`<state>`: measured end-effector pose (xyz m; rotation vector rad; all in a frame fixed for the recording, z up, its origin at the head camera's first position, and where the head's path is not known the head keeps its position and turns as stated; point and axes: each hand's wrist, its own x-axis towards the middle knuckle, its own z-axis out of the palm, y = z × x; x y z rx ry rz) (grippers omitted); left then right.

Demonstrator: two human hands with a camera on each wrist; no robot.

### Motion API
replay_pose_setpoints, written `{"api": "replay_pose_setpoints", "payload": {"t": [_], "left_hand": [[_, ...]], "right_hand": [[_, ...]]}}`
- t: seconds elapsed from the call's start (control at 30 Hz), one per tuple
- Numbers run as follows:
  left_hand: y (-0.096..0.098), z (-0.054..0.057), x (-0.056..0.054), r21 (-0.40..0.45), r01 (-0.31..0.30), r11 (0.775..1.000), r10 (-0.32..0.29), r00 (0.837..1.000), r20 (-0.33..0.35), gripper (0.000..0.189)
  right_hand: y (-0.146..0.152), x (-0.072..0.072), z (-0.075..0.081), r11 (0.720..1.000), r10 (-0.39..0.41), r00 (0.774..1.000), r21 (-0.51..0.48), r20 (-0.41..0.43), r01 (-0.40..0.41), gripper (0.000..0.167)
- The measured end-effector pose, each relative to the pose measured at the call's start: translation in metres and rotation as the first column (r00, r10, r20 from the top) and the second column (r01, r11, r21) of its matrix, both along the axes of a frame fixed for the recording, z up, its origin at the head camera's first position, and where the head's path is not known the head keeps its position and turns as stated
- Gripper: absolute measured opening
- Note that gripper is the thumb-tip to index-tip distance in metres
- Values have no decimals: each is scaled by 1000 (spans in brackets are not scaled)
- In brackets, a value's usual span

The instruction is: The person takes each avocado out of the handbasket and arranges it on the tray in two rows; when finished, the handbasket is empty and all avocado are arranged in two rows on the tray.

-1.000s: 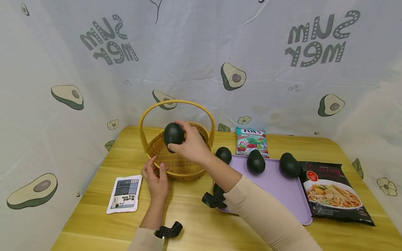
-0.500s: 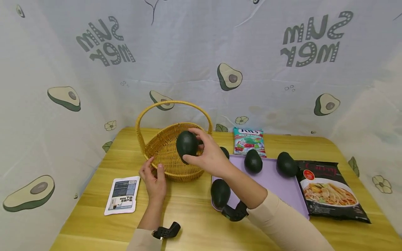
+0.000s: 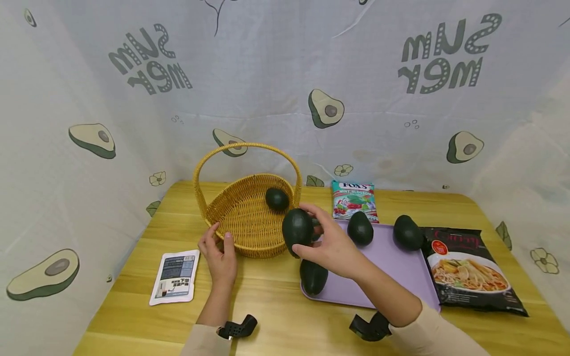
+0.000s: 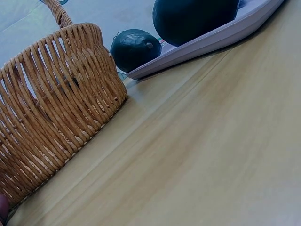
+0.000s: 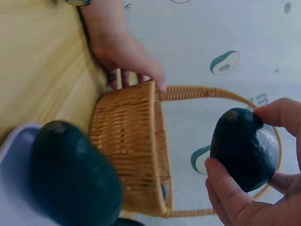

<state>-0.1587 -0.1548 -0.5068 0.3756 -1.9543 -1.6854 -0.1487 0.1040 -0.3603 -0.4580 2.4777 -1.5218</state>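
My right hand [image 3: 331, 247] pinches a dark green avocado [image 3: 297, 230] between thumb and fingertips, at the right side of the yellow wicker basket [image 3: 249, 227] and over the left edge of the lilac tray [image 3: 385, 262]. Inside the basket, on its right, lies another avocado [image 3: 277, 199]. With its fingers at the front-left rim, my left hand [image 3: 220, 257] holds the basket; in the right wrist view that hand [image 5: 124, 54] has a digit over the rim. Several more avocados lie on the tray, one [image 3: 313, 274] at its near left corner and one partly hidden behind my right hand.
A white printed pouch [image 3: 174, 277] lies left of my left hand. Behind the tray is a Fox's candy bag [image 3: 355, 200]; at its right, a black curry noodle packet [image 3: 474, 272]. A printed curtain hangs behind the table [image 3: 276, 306]. The basket's handle [image 3: 247, 145] arches overhead.
My right hand has carried the avocado from above the basket rightward and nearer to the tray's left edge. The avocado inside the basket now shows fully. My left hand stays at the rim.
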Motion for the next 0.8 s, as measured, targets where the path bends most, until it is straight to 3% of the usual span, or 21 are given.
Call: {"api": "replay_pose_setpoints", "payload": {"t": [0.27,0.6,0.8], "left_hand": [[0,1,1,11,3,1000,-3,1000,-9,43],[1,1,0,2,-2,1000,3,1000,-22,43],[1,1,2,8,-3,1000,3,1000,-27,43]], "right_hand": [[36,14,-16,992,-47,999,116,23,44,84],[78,28,-35,978,-90,996,188,10,87,86],[99,35,-50,950,-136,990,287,33,121,87]]}}
